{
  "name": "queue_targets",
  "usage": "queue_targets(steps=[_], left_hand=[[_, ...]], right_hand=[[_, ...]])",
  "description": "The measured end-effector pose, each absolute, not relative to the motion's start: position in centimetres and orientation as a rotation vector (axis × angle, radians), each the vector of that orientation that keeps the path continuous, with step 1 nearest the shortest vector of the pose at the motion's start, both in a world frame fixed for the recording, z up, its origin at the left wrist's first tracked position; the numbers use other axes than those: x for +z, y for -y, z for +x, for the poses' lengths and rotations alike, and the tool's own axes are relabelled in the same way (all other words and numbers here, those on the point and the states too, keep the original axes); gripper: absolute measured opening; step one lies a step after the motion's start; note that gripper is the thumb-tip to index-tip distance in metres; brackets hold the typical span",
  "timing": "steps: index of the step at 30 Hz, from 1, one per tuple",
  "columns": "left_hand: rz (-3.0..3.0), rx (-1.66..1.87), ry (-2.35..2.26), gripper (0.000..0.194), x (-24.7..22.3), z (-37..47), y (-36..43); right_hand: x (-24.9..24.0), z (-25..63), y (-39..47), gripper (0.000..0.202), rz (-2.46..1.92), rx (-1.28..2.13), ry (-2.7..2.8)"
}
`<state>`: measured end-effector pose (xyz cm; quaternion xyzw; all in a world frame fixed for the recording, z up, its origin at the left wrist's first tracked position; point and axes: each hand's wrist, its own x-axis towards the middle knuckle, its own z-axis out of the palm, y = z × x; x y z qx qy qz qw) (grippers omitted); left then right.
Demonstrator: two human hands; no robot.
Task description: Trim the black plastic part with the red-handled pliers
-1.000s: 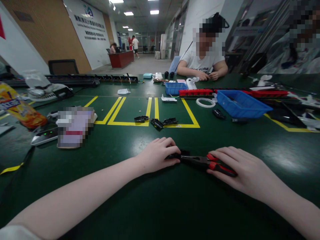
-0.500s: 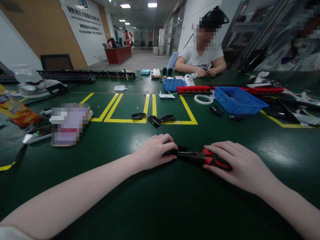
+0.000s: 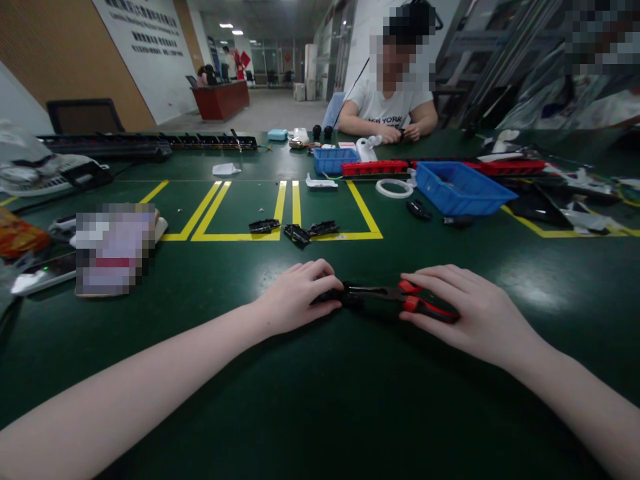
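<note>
My left hand (image 3: pixel 300 297) is closed round a small black part (image 3: pixel 327 295), mostly hidden by the fingers and low over the green table (image 3: pixel 320 413). From the right, long-nose pliers (image 3: pixel 380 293) with red and black handles reach to this part, their tips at its right end. Whether the jaws grip it I cannot tell. My right hand (image 3: pixel 465 313) holds the plier handles between thumb and fingers. Beyond my hands, several similar black parts (image 3: pixel 297 234) lie by the yellow tape lines.
A blue bin (image 3: pixel 463 190) stands at the right, with a roll of white tape (image 3: pixel 394 189) left of it. A phone (image 3: pixel 115 253) lies at the left. Across the table sits a person (image 3: pixel 390 107), hands together. Red strips (image 3: pixel 375 169) run along the back.
The whole view has shifted, so the table things appear farther left and slightly higher. Both hands keep hold of the black part and the pliers; the plier handles look slightly more spread.
</note>
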<state>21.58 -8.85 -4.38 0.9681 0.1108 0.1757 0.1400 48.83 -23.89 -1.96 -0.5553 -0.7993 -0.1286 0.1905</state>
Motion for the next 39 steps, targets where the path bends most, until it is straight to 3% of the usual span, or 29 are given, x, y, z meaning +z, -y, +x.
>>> queue_targets(steps=[5,10,39], left_hand=[[2.789,0.541,-0.311,0.026,-4.19,21.55,9.09],[2.82,0.536,-0.391,0.048,-4.18,21.56,9.2],[2.89,0.571,-0.294,0.043,-4.56,21.45,8.93]], right_hand=[[-1.87,48.74,24.04,0.041,-1.576,-0.324,2.237],[-1.9,48.9,24.12,0.039,-1.588,-0.321,2.214],[-2.22,49.09,24.19,0.042,-1.503,-0.445,2.348]])
